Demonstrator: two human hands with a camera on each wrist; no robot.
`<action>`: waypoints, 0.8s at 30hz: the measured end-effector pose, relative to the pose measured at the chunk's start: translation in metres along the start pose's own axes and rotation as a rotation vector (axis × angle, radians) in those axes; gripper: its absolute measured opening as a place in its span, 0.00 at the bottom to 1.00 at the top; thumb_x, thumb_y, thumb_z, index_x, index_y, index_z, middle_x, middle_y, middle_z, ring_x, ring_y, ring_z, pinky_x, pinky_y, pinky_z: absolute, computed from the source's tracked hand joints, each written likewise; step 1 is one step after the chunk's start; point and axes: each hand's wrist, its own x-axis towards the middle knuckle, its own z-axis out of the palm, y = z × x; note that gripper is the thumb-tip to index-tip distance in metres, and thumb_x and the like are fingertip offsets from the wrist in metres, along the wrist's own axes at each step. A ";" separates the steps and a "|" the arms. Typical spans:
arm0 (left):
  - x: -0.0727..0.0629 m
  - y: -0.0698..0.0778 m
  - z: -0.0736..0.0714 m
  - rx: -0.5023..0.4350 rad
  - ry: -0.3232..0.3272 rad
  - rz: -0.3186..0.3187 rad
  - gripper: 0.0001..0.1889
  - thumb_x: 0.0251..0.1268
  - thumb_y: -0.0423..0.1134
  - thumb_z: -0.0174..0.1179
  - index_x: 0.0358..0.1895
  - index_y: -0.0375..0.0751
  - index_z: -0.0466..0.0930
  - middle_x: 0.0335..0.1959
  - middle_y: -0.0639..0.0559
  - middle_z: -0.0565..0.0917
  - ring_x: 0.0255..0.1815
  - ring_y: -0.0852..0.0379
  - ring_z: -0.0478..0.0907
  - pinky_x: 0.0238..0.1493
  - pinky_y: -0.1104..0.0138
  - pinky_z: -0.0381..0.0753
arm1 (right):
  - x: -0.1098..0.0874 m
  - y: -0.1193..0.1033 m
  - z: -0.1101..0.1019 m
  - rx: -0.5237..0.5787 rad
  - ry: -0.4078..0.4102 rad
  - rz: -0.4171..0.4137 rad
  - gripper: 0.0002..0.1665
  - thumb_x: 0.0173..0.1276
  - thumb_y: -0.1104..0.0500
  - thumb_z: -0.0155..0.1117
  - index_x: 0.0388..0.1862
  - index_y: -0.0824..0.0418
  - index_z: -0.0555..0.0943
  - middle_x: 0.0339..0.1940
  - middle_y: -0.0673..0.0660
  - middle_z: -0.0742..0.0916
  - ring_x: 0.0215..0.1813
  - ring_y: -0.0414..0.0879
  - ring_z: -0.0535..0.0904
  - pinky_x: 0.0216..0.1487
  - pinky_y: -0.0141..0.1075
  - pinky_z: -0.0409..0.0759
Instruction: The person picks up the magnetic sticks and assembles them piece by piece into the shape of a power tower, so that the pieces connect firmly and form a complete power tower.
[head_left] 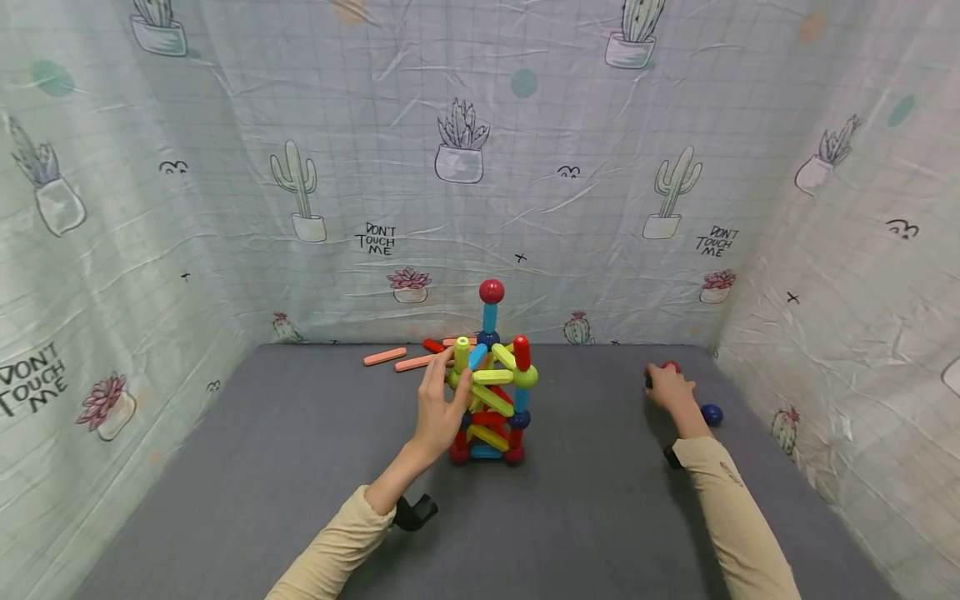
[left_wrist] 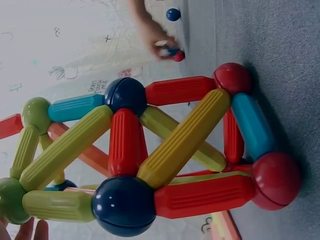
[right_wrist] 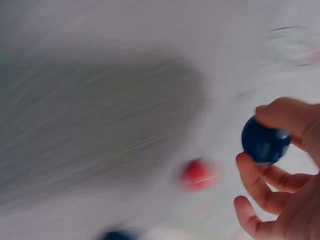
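Note:
A tower of coloured magnetic rods and balls stands upright on the grey table, a red ball at its highest point. My left hand holds the tower's upper left corner, thumb and fingers about a light green ball. In the left wrist view only its fingertips show, at the lower left. Off to the right, my right hand pinches a dark blue ball between thumb and fingers, raised off the table. Near that hand lies a loose red ball, blurred in the right wrist view.
Another dark blue ball rests on the table to the right. Behind the tower and to its left lie several loose rods, among them a salmon rod. A cactus-print cloth closes off the back and sides.

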 end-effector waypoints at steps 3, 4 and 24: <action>0.002 0.002 -0.001 0.017 0.020 -0.001 0.18 0.58 0.24 0.52 0.53 0.32 0.69 0.41 0.39 0.75 0.36 0.51 0.71 0.32 0.64 0.71 | -0.005 -0.047 -0.032 0.138 0.171 -0.128 0.22 0.62 0.60 0.55 0.55 0.66 0.67 0.50 0.74 0.73 0.48 0.69 0.71 0.44 0.62 0.66; 0.003 0.004 -0.002 0.023 0.024 0.001 0.17 0.57 0.23 0.52 0.52 0.30 0.69 0.41 0.38 0.75 0.35 0.51 0.71 0.32 0.64 0.70 | -0.009 -0.067 -0.045 0.202 0.236 -0.187 0.24 0.62 0.59 0.55 0.56 0.66 0.66 0.50 0.72 0.74 0.48 0.67 0.72 0.44 0.60 0.68; 0.006 -0.001 -0.007 0.015 -0.030 0.067 0.15 0.63 0.29 0.50 0.52 0.33 0.69 0.41 0.42 0.75 0.34 0.56 0.71 0.31 0.68 0.73 | -0.068 -0.258 -0.100 0.342 0.510 -0.997 0.27 0.57 0.58 0.64 0.56 0.59 0.72 0.49 0.57 0.79 0.46 0.49 0.74 0.46 0.44 0.69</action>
